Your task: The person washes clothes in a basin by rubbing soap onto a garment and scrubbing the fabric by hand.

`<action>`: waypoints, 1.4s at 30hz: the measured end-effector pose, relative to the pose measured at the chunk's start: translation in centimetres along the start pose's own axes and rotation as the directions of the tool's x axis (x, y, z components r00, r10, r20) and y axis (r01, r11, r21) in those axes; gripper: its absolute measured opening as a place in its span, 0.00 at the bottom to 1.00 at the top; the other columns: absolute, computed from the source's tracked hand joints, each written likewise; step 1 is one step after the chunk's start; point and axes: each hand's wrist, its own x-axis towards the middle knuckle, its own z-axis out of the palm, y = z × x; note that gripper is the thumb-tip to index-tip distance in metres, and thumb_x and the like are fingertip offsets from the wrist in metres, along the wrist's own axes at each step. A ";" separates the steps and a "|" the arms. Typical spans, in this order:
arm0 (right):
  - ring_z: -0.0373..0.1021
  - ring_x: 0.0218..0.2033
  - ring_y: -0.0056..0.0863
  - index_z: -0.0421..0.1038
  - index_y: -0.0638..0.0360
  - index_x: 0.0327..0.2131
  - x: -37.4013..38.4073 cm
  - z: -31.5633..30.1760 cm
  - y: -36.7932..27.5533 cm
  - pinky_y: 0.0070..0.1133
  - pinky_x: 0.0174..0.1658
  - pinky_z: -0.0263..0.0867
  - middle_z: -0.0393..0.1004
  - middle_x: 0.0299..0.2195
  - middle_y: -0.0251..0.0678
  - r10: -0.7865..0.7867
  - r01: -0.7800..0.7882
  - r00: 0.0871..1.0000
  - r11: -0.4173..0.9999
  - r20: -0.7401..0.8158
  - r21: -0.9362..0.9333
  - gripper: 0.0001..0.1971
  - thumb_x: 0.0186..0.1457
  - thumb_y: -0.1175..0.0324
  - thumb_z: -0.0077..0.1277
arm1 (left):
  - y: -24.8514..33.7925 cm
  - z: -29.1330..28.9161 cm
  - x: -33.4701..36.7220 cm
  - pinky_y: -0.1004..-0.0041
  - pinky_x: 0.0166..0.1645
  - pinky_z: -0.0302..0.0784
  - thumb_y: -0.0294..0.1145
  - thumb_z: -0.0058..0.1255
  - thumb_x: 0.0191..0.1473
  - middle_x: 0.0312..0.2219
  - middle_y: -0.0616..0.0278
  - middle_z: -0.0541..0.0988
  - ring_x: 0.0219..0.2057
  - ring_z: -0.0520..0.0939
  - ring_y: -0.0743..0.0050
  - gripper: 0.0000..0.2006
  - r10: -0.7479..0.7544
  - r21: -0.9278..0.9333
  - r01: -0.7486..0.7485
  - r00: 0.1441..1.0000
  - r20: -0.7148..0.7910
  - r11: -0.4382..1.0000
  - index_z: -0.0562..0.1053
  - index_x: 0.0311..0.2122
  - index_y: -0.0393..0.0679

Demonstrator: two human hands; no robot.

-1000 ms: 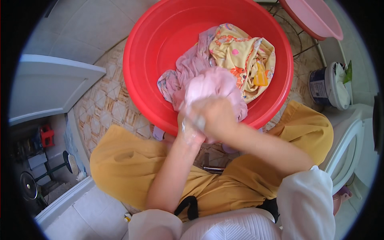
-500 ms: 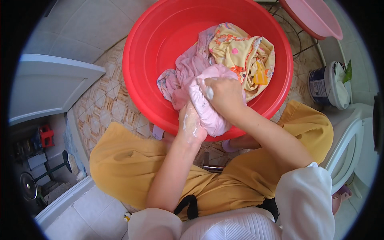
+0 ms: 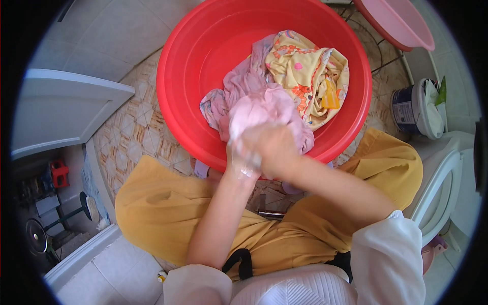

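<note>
A wet, light pink cloth (image 3: pixel 262 109) is bunched over the near part of a large red tub (image 3: pixel 175 101). My left hand (image 3: pixel 241 157) is closed at its near end, with white suds on the wrist. Across it lies my right hand (image 3: pixel 274 147), closed and pressed on the same cloth, its fingers smeared by motion. Beneath and behind the cloth is a duller pink patterned cloth (image 3: pixel 239 81). To the right rests a yellow printed cloth (image 3: pixel 292 63) with orange and pink figures, and on it lies an orange-yellow piece (image 3: pixel 330 95) whose kind is unclear.
A pink basin (image 3: pixel 401 23) sits on a wire rack at the far right. Below it are a dark blue and white bucket (image 3: pixel 406 109) and a white toilet (image 3: pixel 437 193). A white door (image 3: pixel 66 112) stands at the left over the patterned tile floor (image 3: pixel 127 132).
My right hand has moved down toward me, from atop the pink cloth to over my left wrist. The cloth's folded near end has shifted and now spreads farther into the tub.
</note>
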 end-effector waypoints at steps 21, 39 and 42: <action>0.69 0.22 0.34 0.70 0.53 0.22 0.1 -1.5 2.6 0.28 0.28 0.64 0.71 0.20 0.37 0.426 -0.436 0.899 0.894 0.102 0.101 0.04 0.43 0.66 0.48 | -0.3 1.8 1.6 0.70 0.51 0.66 0.41 0.32 0.56 0.41 0.58 0.70 0.44 0.70 0.71 0.19 -0.228 -0.078 0.235 0.724 -0.651 0.969 0.64 0.45 0.39; 0.69 0.21 0.32 0.69 0.54 0.20 0.2 -0.8 1.9 0.28 0.25 0.64 0.69 0.17 0.36 0.265 -0.266 0.962 0.964 0.060 0.009 0.06 0.42 0.64 0.49 | 0.1 1.4 1.7 0.74 0.47 0.68 0.39 0.34 0.56 0.40 0.61 0.72 0.43 0.72 0.76 0.15 -0.284 -0.184 0.217 0.765 -0.578 0.959 0.66 0.42 0.40; 0.69 0.23 0.33 0.69 0.52 0.22 -0.7 -0.8 -1.3 0.28 0.27 0.64 0.71 0.21 0.33 0.047 -0.060 0.986 0.995 0.159 0.081 0.04 0.42 0.65 0.50 | 0.4 0.0 -0.1 0.71 0.49 0.68 0.39 0.36 0.56 0.40 0.60 0.71 0.43 0.72 0.71 0.16 -0.139 0.476 0.344 0.900 -0.414 0.809 0.66 0.43 0.39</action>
